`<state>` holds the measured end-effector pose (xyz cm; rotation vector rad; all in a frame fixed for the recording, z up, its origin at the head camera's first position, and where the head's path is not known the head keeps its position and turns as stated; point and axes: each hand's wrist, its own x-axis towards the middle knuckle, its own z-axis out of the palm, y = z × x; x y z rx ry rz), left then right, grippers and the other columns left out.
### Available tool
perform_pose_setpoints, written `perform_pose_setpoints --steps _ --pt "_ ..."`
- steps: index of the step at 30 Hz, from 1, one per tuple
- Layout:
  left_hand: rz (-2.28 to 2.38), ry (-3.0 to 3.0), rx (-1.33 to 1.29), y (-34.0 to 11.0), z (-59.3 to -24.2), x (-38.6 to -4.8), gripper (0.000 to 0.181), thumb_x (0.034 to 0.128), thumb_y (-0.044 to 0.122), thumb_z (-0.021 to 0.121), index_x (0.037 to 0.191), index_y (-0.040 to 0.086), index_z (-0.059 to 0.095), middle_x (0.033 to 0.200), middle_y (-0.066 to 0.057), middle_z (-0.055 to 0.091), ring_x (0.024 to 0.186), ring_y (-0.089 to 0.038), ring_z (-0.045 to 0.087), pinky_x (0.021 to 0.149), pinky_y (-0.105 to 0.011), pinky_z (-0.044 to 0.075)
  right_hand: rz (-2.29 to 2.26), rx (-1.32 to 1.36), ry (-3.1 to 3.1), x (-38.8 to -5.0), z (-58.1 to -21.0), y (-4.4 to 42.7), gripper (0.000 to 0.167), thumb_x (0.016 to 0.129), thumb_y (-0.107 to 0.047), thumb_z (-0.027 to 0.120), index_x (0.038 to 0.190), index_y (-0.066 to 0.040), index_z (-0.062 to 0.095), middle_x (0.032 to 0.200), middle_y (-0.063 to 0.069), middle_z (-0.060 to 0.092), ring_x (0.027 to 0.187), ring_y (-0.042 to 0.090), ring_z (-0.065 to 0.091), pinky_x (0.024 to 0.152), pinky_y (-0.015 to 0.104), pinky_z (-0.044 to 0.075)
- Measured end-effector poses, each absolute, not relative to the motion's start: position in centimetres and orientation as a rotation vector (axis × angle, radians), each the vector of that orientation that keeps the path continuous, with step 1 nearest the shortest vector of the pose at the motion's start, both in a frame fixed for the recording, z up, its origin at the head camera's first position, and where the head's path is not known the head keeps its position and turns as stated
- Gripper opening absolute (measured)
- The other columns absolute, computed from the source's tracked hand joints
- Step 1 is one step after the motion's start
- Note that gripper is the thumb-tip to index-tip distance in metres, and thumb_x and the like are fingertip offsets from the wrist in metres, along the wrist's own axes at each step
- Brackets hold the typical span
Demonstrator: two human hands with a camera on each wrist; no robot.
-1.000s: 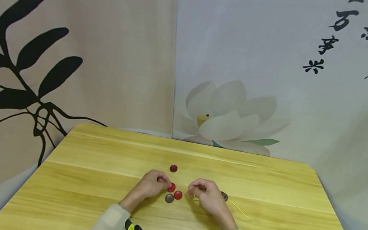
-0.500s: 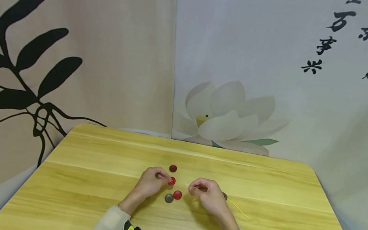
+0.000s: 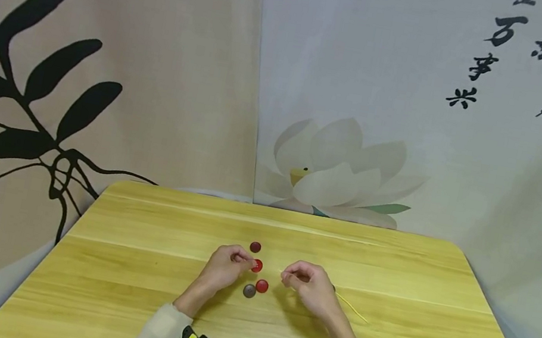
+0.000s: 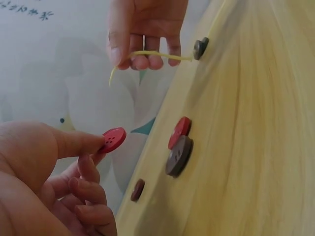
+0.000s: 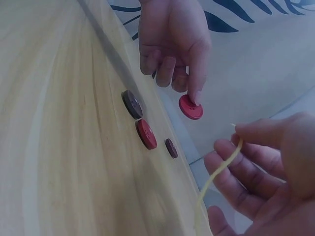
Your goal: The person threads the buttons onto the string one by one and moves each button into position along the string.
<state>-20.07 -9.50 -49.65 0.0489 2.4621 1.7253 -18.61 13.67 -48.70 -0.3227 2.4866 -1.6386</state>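
A wooden table (image 3: 119, 287) is spread beneath both hands. The left hand (image 3: 226, 267) is held above it, a red button (image 4: 116, 138) being pinched at its fingertips. The right hand (image 3: 310, 286) is held opposite; by it a yellow cord (image 5: 219, 169) is pinched near its end. Just outside the right hand, a dark button (image 4: 199, 49) is met by the cord; whether it is threaded cannot be told. Between the hands, a second red button (image 3: 262, 286) is touched by a grey-brown button (image 3: 249, 291). Beyond the left fingertips, a smaller dark-red button (image 3: 255, 247) is seen.
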Motion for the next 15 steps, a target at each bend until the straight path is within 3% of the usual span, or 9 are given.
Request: perform_pose_setpoints --steps 7,15 --pt "1.744 2.42 0.086 -9.11 -48.88 -19.97 0.01 0.0928 0.018 0.068 0.094 0.008 0.071 0.089 -0.014 0.071 0.078 -0.021 0.055 0.068 -0.031 0.041 -1.656 -0.328 2.475 -18.64 -48.37 13.73 0.007 0.093 -0.008 0.065 0.094 -0.004 0.071 0.087 0.004 0.07 0.084 0.029 0.066 0.068 0.027 0.05" --pt "1.742 2.411 0.068 -8.68 -48.68 -19.88 0.011 0.093 0.02 0.069 0.095 0.009 0.07 0.093 -0.016 0.069 0.076 -0.019 0.05 0.066 -0.03 0.039 -1.671 -0.347 2.473 -18.64 -48.31 13.76 0.007 0.093 -0.007 0.065 0.094 -0.003 0.07 0.088 0.007 0.07 0.086 0.033 0.066 0.07 0.027 0.05"
